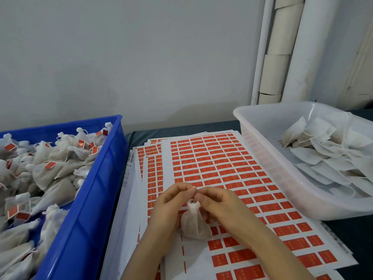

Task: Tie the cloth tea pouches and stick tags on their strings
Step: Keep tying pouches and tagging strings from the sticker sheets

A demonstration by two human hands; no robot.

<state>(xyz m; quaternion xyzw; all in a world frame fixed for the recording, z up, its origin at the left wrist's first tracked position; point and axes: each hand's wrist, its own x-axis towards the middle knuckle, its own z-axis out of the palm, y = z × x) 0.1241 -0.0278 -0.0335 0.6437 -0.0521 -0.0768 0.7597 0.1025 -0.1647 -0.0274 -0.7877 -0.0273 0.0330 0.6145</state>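
Sticker sheets (pixel 218 168): stacked on the table, red tags in rows. Left hand (pixel 171 205), right hand (pixel 218 205): fingertips pinching the string above the pouch (pixel 193 223). Pouch: between both hands, resting on the top sheet.

Matt cloth pouch (pixel 194 223), paper sticker sheets (pixel 232 178) (printed red), glossy blue plastic crate (pixel 88 199).

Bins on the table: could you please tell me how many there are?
2: the blue bin of tied, tagged pouches at left, and the clear bin of untied pouches at right.
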